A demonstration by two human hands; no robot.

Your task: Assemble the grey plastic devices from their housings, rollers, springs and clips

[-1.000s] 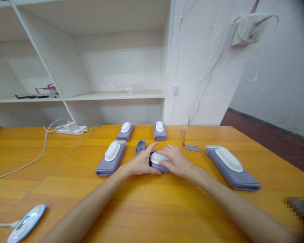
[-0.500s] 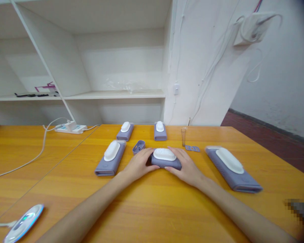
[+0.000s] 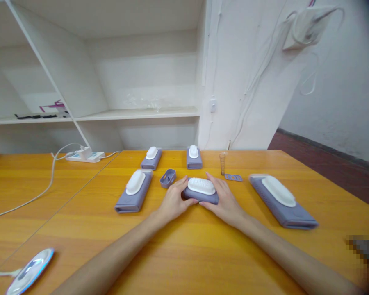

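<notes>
In the middle of the table lies a purple-grey block [image 3: 206, 198] with a white, oval, bristled brush head [image 3: 201, 186] on top. My left hand [image 3: 174, 199] is curled round its left end, thumb along the near edge. From the right, my right hand [image 3: 225, 200] grips the other end, and the two thumb tips nearly meet in front. Just beyond my left hand sits a small open purple-grey tray [image 3: 167, 178]. A flat purple-grey plate with slots [image 3: 233, 177] and an upright coil spring [image 3: 222, 164] are past my right hand.
Similar purple-grey blocks with white tops stand at near left [image 3: 134, 191], back left [image 3: 151, 159], back centre [image 3: 194, 157] and right [image 3: 284, 203]. A glowing oval device [image 3: 30, 272] with a cable is at front left. A power strip [image 3: 86, 156] lies before white shelving [image 3: 138, 114].
The block has turned slightly between my hands, its right end coming a little nearer. My left hand has shifted slightly right, and more of the small tray shows. The camera view has moved a little.
</notes>
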